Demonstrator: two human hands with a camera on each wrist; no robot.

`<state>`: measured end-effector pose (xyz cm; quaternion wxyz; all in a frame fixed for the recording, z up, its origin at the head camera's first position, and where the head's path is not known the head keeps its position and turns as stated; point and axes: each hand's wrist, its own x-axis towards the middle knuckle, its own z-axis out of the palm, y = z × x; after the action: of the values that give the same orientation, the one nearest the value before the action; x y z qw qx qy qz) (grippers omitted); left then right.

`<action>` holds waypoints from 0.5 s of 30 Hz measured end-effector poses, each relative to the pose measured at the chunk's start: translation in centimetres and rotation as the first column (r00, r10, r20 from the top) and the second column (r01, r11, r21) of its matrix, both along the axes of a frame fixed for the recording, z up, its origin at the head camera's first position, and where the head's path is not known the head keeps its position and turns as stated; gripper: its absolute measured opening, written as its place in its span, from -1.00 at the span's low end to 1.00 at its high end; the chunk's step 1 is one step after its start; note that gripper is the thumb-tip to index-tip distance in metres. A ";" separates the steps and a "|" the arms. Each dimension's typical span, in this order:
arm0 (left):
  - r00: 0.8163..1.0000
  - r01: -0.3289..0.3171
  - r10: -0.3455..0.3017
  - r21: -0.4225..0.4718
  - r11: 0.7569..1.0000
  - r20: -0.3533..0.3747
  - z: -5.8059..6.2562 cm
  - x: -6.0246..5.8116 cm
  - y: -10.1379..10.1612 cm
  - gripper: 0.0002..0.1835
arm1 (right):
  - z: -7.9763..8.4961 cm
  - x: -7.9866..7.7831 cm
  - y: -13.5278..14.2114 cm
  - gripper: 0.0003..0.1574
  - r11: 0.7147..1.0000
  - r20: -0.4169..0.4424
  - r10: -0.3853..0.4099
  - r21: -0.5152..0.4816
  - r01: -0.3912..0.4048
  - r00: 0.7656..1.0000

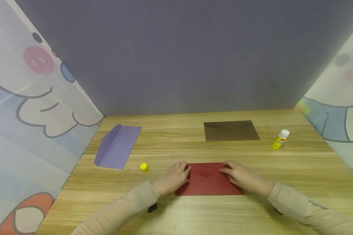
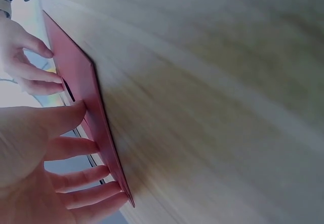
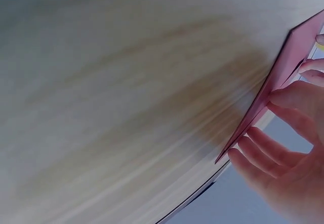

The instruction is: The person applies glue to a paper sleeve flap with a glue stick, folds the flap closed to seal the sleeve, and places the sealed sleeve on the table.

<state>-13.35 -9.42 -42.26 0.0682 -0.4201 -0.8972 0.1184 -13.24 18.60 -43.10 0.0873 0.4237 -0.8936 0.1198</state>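
Observation:
A red envelope [image 1: 209, 186] lies flat on the wooden table, its flap folded down toward the near side. On its left end rests my left hand [image 1: 173, 178], fingertips touching the paper near the far corner. My right hand [image 1: 247, 178] touches the opposite end in much the same way. Both wrist views show the fingers fairly straight, with thumb and fingertips against the red envelope [image 2: 93, 95] and not curled round it. Part of each short edge is hidden under the hands.
A purple envelope [image 1: 125, 143] with its flap raised lies at the left. A dark brown envelope [image 1: 230, 131] lies toward the back. At the right stands an uncapped glue stick [image 1: 280, 139]; its yellow cap [image 1: 144, 167] sits left of my left hand. A grey partition [image 1: 194, 58] rises behind the table.

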 end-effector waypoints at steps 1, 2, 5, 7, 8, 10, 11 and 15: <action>1.000 0.000 0.000 -0.004 1.000 0.000 0.0 0.0 0.0 -0.51 | 0.0 0.0 0.0 -0.62 1.000 0.001 -0.002 0.005 0.002 1.000; 1.000 0.000 0.000 -0.004 1.000 0.001 0.0 0.0 0.0 -0.51 | 0.0 0.0 0.0 -0.62 1.000 0.003 -0.003 0.011 0.003 1.000; 1.000 0.000 0.000 -0.004 1.000 0.004 0.1 0.0 0.0 -0.51 | 0.1 0.0 -0.1 -0.62 1.000 -0.006 -0.003 0.026 0.003 1.000; 1.000 0.001 -0.001 -0.004 1.000 0.008 0.2 0.0 0.0 -0.51 | 0.2 -0.1 -0.1 -0.63 0.999 -0.012 0.001 0.034 -0.001 1.000; 1.000 0.001 -0.001 -0.004 1.000 0.011 0.2 0.0 0.0 -0.51 | 0.3 -0.1 -0.2 -0.63 0.999 -0.015 0.006 0.037 -0.005 1.000; 1.000 0.001 -0.001 -0.004 1.000 0.017 0.2 0.0 0.0 -0.50 | 0.6 -0.1 -0.3 -0.62 0.999 -0.021 0.013 0.041 -0.012 1.000; 1.000 0.001 -0.001 -0.003 1.000 0.021 0.2 0.0 0.0 -0.50 | 0.7 -0.1 -0.4 -0.63 0.999 -0.026 0.015 0.043 -0.014 1.000; 0.999 -0.004 0.004 0.006 1.000 0.036 0.2 -0.1 0.0 -0.50 | 1.3 -0.2 -1.1 -0.61 0.997 -0.036 0.022 0.073 -0.020 0.999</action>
<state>-13.41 -9.43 -42.05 0.0529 -0.4200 -0.8995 0.1084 -13.39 17.53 -41.79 0.0872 0.4381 -0.8911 0.0805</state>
